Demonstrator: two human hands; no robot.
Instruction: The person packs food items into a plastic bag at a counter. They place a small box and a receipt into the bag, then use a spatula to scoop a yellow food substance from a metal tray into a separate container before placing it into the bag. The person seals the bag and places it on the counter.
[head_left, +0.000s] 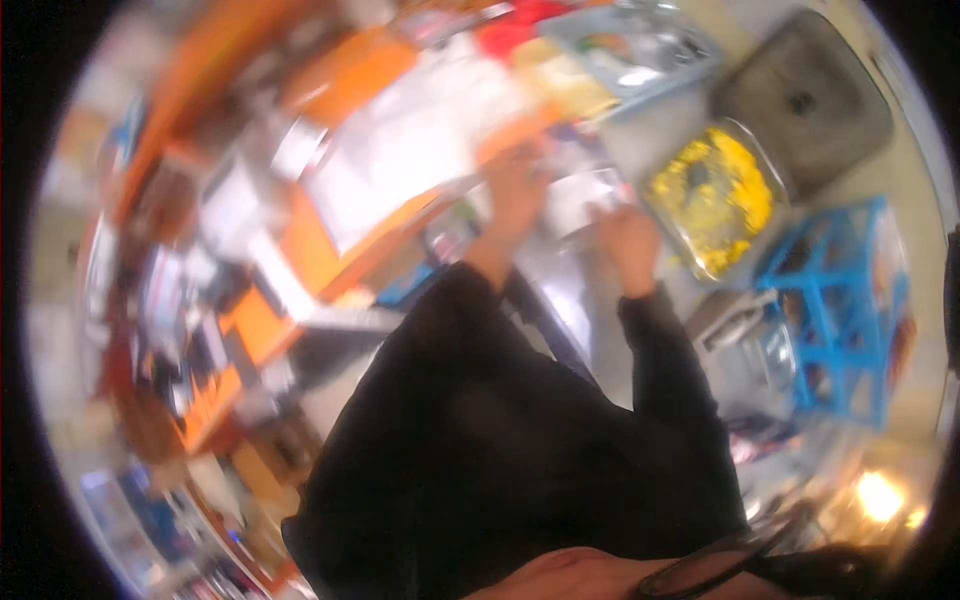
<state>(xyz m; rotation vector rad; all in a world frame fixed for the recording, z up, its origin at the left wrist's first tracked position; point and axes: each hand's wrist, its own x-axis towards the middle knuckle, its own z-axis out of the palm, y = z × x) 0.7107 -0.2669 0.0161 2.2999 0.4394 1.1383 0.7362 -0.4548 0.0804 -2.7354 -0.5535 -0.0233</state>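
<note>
The view is blurred by motion. My left hand is at the upper middle, beside an orange edge and close to a small whitish sheet or packet. At the right end of that whitish thing is my right hand, its fingers bent towards it. The fingertips of both hands are smeared, so their hold cannot be told. Just right of my right hand lies a clear tray of yellow crumbly material. Large white sheets lie on an orange surface to the left.
A grey sink basin is at the upper right, with a blue plastic basket below it. A light-blue tray holds clear and shiny items at the top. On the left, a cluttered orange desk stands beside a white frame-like edge.
</note>
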